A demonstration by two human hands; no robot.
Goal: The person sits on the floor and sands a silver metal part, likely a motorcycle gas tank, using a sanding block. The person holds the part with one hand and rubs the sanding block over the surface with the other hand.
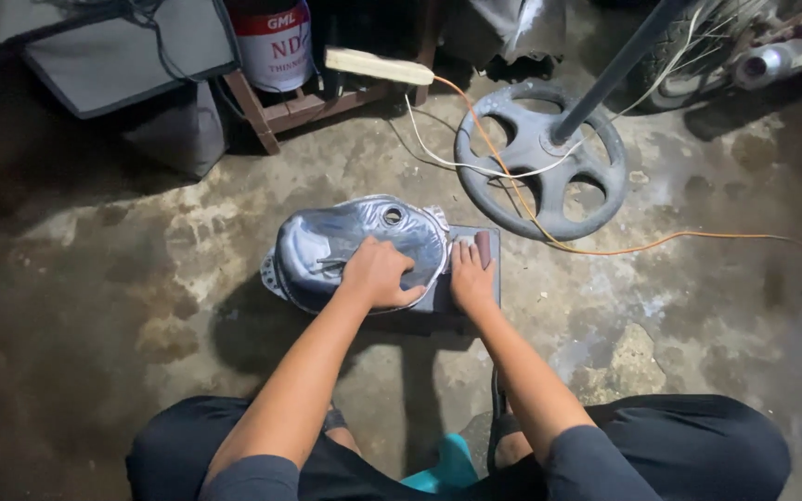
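Knees bent, you crouch over a bare metal fuel tank [355, 246] on stained concrete. Your left hand [378, 274] curls loosely on its flank; right hand [472, 276] lies flat on a dark pad [489, 250] alongside. Steering wheel [540, 160] beyond, orange cable [661, 243] trailing.

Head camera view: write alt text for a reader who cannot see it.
A squatting person presses the left hand on a bare metal motorcycle fuel tank on a stained concrete floor, right hand flat on the dark board beneath. A round fan base and orange cable lie beyond.
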